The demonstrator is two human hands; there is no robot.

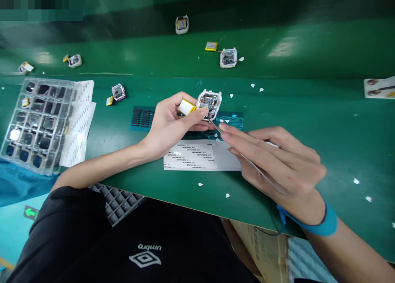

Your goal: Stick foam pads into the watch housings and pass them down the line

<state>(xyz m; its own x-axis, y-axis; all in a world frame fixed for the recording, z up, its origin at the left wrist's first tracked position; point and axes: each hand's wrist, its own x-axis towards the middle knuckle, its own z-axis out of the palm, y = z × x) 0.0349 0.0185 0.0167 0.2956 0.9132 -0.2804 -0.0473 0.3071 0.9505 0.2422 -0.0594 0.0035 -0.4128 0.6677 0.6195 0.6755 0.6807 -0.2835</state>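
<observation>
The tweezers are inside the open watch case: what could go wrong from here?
1. The tweezers tip sits among bare parts in the case; a slip might scratch the board.
2. The battery hangs beside the case under the left hand thumb; its lead could be strained.
3. The right hand hovers unsupported, so it may shake.

The small white watch case point(209, 103) was held above the green counter point(308, 122), tilted with its open back toward the camera, showing a dark circuit board inside. A flat yellow-edged battery point(186, 107) hung just beside its left edge. Thin metal tweezers point(247, 159) slanted up, their tips touching the case's lower edge.
</observation>
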